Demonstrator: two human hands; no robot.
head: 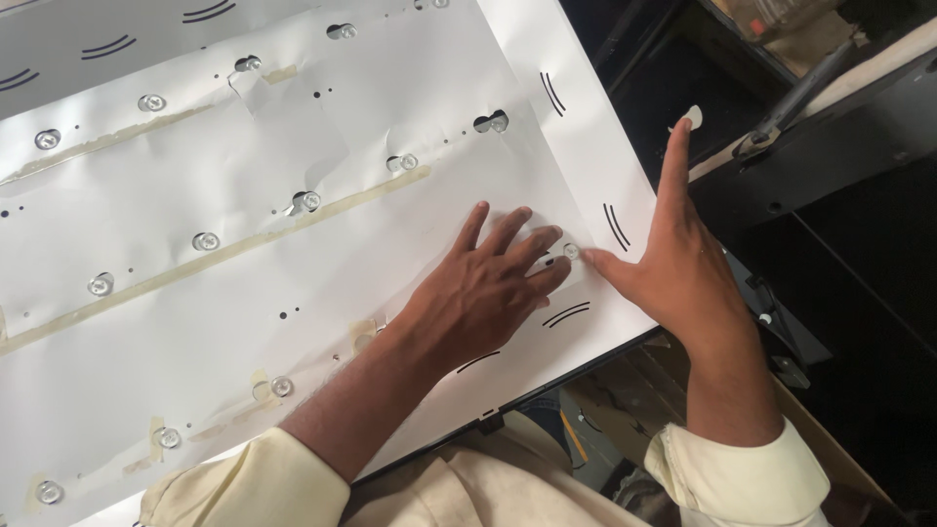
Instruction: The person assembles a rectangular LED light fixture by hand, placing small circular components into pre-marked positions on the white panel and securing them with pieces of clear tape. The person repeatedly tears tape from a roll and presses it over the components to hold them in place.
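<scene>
- left hand [488, 293] flat, fingers spread, pressing white reflector sheet [390, 254] near its corner
- right hand [664, 263] open, thumb beside small clear lens [571, 252], possibly touching
- sheet lies on panel

Left hand [488, 288] lies palm down, fingers spread and extended forward. Right hand [673, 263] is open and flat, thumb pointing left, index finger stretched forward. Both forearms wear cream sleeves.

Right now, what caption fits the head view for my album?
Left hand and right hand press on a white sheet by a small clear dome.
</scene>
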